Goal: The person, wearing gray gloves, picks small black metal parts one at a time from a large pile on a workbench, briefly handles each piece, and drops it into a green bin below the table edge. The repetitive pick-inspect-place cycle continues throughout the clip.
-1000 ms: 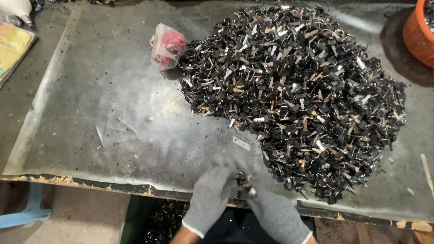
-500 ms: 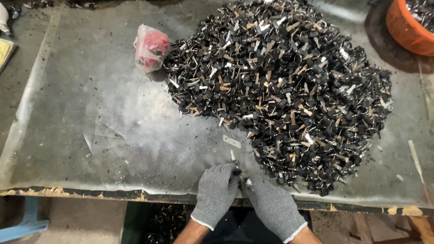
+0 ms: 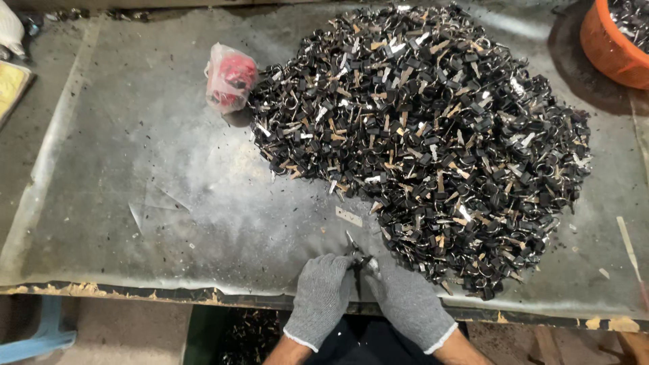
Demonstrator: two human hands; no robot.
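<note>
Both my hands wear grey knit gloves and meet at the table's near edge. My left hand (image 3: 322, 295) and my right hand (image 3: 405, 301) together pinch one small black and metal part (image 3: 359, 259) between their fingertips. A big heap of the same small black, silver and tan parts (image 3: 433, 128) covers the table's middle and right, its near edge just beyond my right hand. A small flat metal strip (image 3: 349, 216) lies loose on the sheet just beyond my fingers.
A grey sheet (image 3: 135, 203) covers the table. A clear bag with red contents (image 3: 230, 78) lies left of the heap. An orange tub (image 3: 612, 47) of parts stands at the far right. A yellow item (image 3: 10, 91) lies at the left edge. More parts lie below the table (image 3: 243, 331).
The view has shifted a little, with the heap sliding left and up in the frame. My hands stay together at the near edge, still working on one small part.
</note>
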